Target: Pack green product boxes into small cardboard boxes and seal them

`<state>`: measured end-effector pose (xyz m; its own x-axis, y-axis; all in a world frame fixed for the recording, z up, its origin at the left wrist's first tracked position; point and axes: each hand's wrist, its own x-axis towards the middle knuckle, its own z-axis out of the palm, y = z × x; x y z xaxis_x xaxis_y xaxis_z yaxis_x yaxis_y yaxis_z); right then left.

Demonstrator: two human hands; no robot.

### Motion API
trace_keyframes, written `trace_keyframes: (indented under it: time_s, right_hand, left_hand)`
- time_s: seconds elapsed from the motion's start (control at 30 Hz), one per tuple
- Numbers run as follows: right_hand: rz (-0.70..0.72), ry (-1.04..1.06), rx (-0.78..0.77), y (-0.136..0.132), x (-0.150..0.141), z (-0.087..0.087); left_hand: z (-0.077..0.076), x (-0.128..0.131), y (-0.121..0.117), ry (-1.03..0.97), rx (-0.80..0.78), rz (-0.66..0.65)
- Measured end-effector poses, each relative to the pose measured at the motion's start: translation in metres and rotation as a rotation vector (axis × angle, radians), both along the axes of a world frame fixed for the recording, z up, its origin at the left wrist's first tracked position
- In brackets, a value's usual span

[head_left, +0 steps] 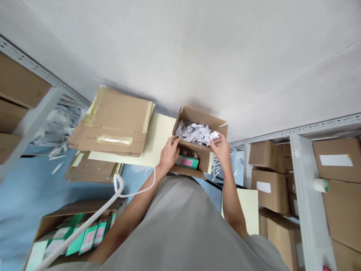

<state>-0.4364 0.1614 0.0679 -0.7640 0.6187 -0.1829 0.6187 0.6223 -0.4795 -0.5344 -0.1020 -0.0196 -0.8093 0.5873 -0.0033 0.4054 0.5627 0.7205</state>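
One carton (pixel 203 116) opens upward, crosswise.

A pale yellow board (pixel 160 133) lies below the hands (pixel 170 153), bearing a pile of flattened cardboard (pixel 121 116) to their left and, between them, an open brown carton (pixel 200 114).

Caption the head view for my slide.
Left hand and right hand at an open cardboard box of white paper scraps, green carton nearer the shirt.
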Motion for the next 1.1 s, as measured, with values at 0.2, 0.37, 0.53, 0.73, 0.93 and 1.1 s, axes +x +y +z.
trace_keyframes:
  time_s: [0.2,0.37,0.53,0.73,0.93,1.1]
  right_hand:
    - [0.203,-0.189,-0.373,-0.063,0.059,0.009]
    - [0.314,-0.607,-0.131,-0.085,0.056,-0.016]
    - [0.385,-0.654,-0.053,-0.076,0.045,-0.003]
    - [0.266,-0.327,0.140,-0.021,-0.015,0.005]
    - [0.353,-0.697,0.219,0.019,-0.097,-0.052]
    - [0.440,-0.819,0.215,0.018,-0.111,-0.086]
  left_hand:
    - [-0.002,-0.003,-0.002,-0.011,0.039,0.025]
    - [-0.002,-0.006,-0.001,0.026,0.057,0.007]
    - [-0.004,-0.007,0.002,0.033,0.055,0.011]
    - [-0.002,-0.004,0.010,0.033,0.059,0.036]
    - [-0.004,0.001,0.016,0.057,0.043,0.079]
    - [-0.008,0.005,0.014,0.077,0.034,0.093]
